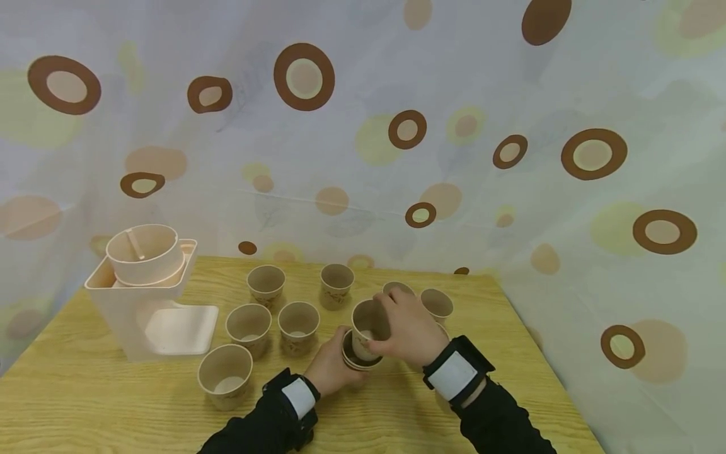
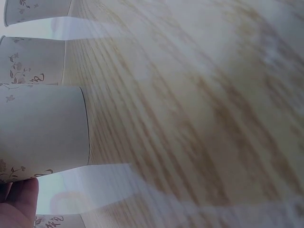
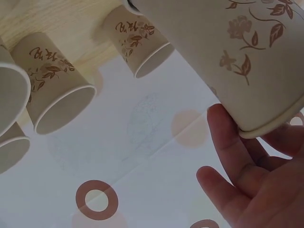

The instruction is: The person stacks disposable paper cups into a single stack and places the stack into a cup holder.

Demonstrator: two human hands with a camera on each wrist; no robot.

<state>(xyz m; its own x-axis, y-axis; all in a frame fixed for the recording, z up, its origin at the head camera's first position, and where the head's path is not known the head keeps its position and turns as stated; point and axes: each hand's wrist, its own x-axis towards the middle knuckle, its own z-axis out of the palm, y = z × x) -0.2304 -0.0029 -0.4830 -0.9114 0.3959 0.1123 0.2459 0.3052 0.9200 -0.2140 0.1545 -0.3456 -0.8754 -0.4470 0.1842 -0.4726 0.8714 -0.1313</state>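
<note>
My left hand [image 1: 333, 366] holds a short stack of paper cups [image 1: 351, 364] near the middle of the table. My right hand [image 1: 411, 328] grips the rim of another paper cup [image 1: 365, 343], whose lower part sits inside the stack's mouth. In the right wrist view this cup [image 3: 247, 61] shows brown flower print, with fingers [image 3: 225, 130] at its rim. Part of a cup [image 2: 42, 128] appears beside the left fingertips [image 2: 23, 202] in the left wrist view. How far the upper cup reaches into the stack is hidden.
Several upright paper cups stand left of the hands, including a near one [image 1: 225, 372] and a far one [image 1: 337, 284]. More stand behind the right hand, such as one cup [image 1: 437, 304]. A white plastic holder [image 1: 133, 315] stands at left on the wooden table [image 1: 142, 403]. Patterned cloth [image 1: 363, 176] hangs behind.
</note>
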